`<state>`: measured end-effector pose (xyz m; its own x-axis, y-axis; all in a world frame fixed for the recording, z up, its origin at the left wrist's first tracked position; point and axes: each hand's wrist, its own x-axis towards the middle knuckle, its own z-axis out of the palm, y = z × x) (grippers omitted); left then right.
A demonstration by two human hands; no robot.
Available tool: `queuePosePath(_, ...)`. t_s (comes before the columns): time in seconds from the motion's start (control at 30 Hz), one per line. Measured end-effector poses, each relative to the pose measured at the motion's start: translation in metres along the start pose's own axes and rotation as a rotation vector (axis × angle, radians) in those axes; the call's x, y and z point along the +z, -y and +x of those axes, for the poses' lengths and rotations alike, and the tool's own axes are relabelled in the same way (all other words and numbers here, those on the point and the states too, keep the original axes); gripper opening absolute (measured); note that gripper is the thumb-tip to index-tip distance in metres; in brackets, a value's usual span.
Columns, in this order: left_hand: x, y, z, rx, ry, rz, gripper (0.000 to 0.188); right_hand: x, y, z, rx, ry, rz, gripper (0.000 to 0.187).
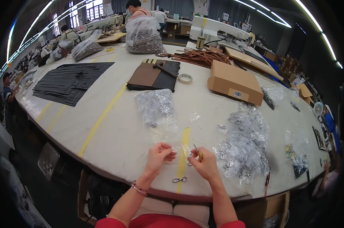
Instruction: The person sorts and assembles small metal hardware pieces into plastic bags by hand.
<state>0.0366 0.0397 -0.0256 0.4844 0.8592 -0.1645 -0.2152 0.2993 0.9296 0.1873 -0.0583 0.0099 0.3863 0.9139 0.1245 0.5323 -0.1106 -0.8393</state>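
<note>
My left hand (159, 156) is closed, its thumb and fingers pinching the edge of a small clear plastic bag (185, 149). The bag stretches across to my right hand (205, 164). Closed too, that hand grips a small pointed tool (198, 151) with a yellowish handle and a thin metal tip; its exact kind is unclear. A bit of shiny metal shows under the right fingertips, partly hidden. Nearer the table's front edge, a silver snap hook (179, 179) lies bare across a yellow tape strip (182, 171).
Right of my hands is a heap of bagged snap hooks (248, 140). Ahead lie a plastic bag bundle (156, 107), a hammer (165, 70) on dark sheets, a tape roll (185, 78) and a cardboard box (234, 81). Black strips (71, 81) spread at left. People work farther back.
</note>
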Motion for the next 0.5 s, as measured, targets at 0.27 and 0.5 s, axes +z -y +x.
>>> queuePosePath(0.27,-0.021,-0.011,-0.029,-0.089,-0.034,-0.310,0.011,0.009,-0.007,-0.036,-0.188,0.441,-0.505,0.025)
queuePosePath(0.5,-0.013,-0.001,-0.039,-0.121,-0.087,-0.385,0.011,0.011,0.008,-0.042,-0.024,0.139,0.178,0.012)
